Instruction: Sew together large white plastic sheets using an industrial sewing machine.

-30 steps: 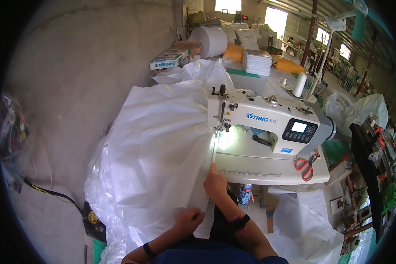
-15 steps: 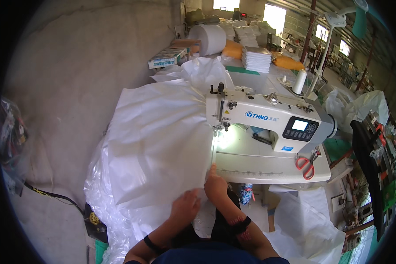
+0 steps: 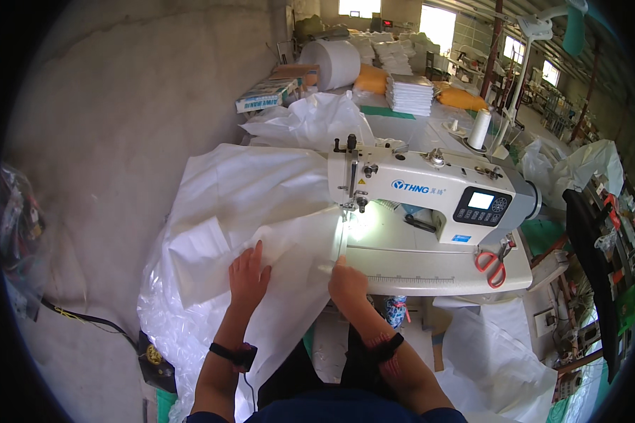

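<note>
White sheet [image 3: 261, 187] partly hidden; sleeves [image 3: 434, 416] cropped

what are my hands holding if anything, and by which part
Your right hand pinches or presses the right edge of the large, thin white sheet, unclear which. Left hand lies spread on it, apparently not gripping.

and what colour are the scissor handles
The scissor handles are red, best seen in the head view.

Blue lettering [image 3: 416, 187] on sewing machine [image 3: 458, 172] and box [image 3: 259, 103]
</note>
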Available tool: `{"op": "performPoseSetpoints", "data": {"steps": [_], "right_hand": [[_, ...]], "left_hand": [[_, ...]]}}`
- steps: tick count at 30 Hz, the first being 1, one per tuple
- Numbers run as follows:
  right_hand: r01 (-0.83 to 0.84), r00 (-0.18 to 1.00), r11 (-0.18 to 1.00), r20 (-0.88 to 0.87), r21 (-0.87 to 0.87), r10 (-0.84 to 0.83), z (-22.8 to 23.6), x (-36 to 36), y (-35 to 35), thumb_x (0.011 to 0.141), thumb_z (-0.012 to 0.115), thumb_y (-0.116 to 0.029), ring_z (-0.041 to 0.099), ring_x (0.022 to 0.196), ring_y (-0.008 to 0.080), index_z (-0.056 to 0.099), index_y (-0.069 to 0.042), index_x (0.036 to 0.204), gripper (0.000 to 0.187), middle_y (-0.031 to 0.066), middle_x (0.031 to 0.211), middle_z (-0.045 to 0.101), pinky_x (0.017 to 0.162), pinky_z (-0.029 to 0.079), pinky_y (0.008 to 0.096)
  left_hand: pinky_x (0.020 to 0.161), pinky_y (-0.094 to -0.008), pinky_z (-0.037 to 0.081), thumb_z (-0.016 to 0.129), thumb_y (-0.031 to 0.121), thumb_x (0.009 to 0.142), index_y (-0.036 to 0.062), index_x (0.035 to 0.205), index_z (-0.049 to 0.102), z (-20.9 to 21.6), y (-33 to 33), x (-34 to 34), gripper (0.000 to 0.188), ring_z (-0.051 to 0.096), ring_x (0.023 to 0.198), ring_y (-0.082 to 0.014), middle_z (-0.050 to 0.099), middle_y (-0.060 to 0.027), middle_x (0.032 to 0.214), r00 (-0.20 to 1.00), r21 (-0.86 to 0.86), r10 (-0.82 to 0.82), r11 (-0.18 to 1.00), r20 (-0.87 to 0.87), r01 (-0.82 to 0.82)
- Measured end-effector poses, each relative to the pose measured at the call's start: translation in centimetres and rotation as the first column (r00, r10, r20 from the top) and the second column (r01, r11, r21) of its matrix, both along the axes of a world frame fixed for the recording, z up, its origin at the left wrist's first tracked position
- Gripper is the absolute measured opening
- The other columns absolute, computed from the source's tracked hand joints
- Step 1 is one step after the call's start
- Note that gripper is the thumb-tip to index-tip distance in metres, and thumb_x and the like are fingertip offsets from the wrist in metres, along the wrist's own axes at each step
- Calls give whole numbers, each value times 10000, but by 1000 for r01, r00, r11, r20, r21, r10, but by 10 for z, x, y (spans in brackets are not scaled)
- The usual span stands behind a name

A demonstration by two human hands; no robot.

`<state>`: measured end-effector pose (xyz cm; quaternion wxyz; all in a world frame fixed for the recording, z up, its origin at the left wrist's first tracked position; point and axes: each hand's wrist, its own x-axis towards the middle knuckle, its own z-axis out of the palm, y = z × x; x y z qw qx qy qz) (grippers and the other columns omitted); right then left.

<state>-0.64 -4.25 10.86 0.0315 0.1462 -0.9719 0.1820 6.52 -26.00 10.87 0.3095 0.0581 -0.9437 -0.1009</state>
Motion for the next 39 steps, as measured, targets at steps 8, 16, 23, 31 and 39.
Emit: {"op": "performPoseSetpoints", "data": {"steps": [8, 16, 23, 31, 39], "right_hand": [[-10, 988, 997, -151, 76, 21, -4, -45, -9, 853, 438, -111, 650, 638, 286, 543, 70, 1103, 325, 131, 717, 651, 568, 507, 397], [5, 996, 998, -90, 65, 1, -5, -82, -19, 898, 391, -140, 654, 739, 294, 568, 37, 1042, 289, 157, 829, 654, 622, 505, 394], [53, 993, 989, -108, 140, -38, -6, -89, -21, 887, 404, -145, 660, 722, 268, 573, 10, 1066, 291, 121, 803, 665, 595, 506, 370], [10, 989, 993, -149, 116, 7, -12, -92, -17, 870, 422, -142, 662, 692, 258, 560, 8, 1086, 296, 111, 769, 664, 579, 507, 371], [3, 984, 1000, -177, 30, 2, -13, -85, -13, 873, 411, -166, 652, 667, 288, 566, -2, 1004, 262, 133, 764, 652, 583, 506, 413]], "left_hand": [[918, -471, 386, 608, 249, 797, 112, 1286, 454, -11, -36, -52, 531, 466, 1061, -381, 484, -200, 1177, 995, -33, -88, 995, 55, 89], [939, -460, 385, 585, 267, 830, 66, 1268, 451, -8, -54, -95, 500, 423, 1100, -423, 443, -254, 1201, 987, 73, -151, 986, 51, 147], [957, -444, 378, 589, 257, 833, 41, 1254, 452, -11, -57, -102, 493, 402, 1143, -414, 428, -240, 1234, 987, 139, -120, 985, 105, 105], [1043, -513, 251, 659, 268, 764, 59, 1257, 454, 27, -71, -74, 573, 381, 1190, -381, 418, -180, 1275, 995, -171, -80, 983, -56, 69], [1039, -516, 255, 615, 109, 715, 140, 1174, 546, 112, -164, -16, 465, 505, 1008, -268, 551, -75, 1019, 913, -546, 378, 737, -153, -397]]}}
